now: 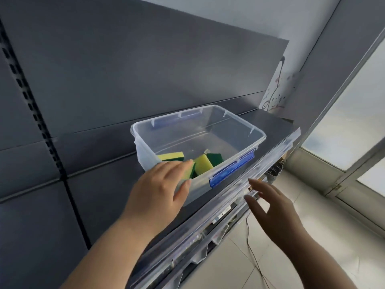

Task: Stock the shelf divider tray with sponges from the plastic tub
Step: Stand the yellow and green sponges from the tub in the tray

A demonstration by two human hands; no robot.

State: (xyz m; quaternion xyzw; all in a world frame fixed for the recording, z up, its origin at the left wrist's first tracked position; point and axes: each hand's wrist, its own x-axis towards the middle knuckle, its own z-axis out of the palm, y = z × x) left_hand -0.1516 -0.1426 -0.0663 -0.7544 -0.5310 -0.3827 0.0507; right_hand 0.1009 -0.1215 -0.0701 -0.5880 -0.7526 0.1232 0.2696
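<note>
shelf [268,124]: dark top board of a grey rack, clear plastic strip along its front edge. Lower tiers show under the edge with clear plastic fittings; can't tell which of those is the divider tray, too blurred and edge-on.
plastic tub [198,142]: clear, no lid, blue clips front and back, standing on the shelf near the front edge. Mostly bare floor inside; stock bunched in the near-left corner.
left hand [158,188]: reached over the tub's near-left rim, fingers and thumb closed around a yellow/green sponge at the wall. Judging by position, the sponge is coming up over the rim, not yet clear of the tub.
right hand [268,203]: empty, fingers spread, in the air in front of the shelf edge and right of the tub. Touching nothing that I can see.
held sponge [188,171]: yellow foam with green scrub face, mostly hidden by the fingers.
loose sponges [205,162]: at least two more in the tub, one flat by the left wall, one tipped up in the middle. Exact count unclear.
step: pick-from-tub, roughly mid-run, with a few pieces left.
next: lift clear of the rim, carry down to the tray on a lower tier, seat the sponge between dividers. Needs the head tilted down first, since the target isn't readable now.
</note>
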